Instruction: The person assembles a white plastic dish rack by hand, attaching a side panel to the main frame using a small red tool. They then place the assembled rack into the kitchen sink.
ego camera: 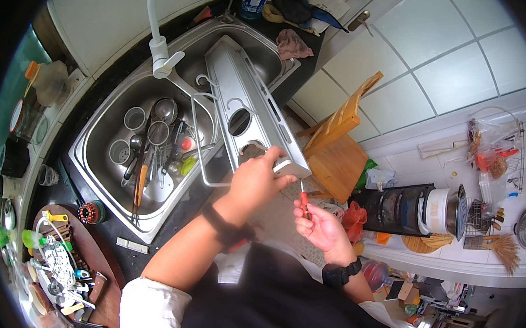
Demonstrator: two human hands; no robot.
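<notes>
A long metal rack or housing with round holes and side slots [232,79] leans across the double steel sink, its far end in the right-hand basin. My left hand [258,173] grips its near end, fingers over the white end piece [290,169]. Below that corner, my right hand [320,225] holds a red-handled screwdriver [304,201], its shaft pointing up at the end piece. Beside the housing, a bent metal frame [196,136] reaches over the sink's edge. The tool's tip is too small to tell whether it sits in a screw.
Ladles, strainers and cups lie in the left basin [101,116] under a white faucet [159,51]. A wooden chair [336,164] stands at right. A cluttered round wooden board [109,263] and a pink cloth [293,45] lie on the dark counter.
</notes>
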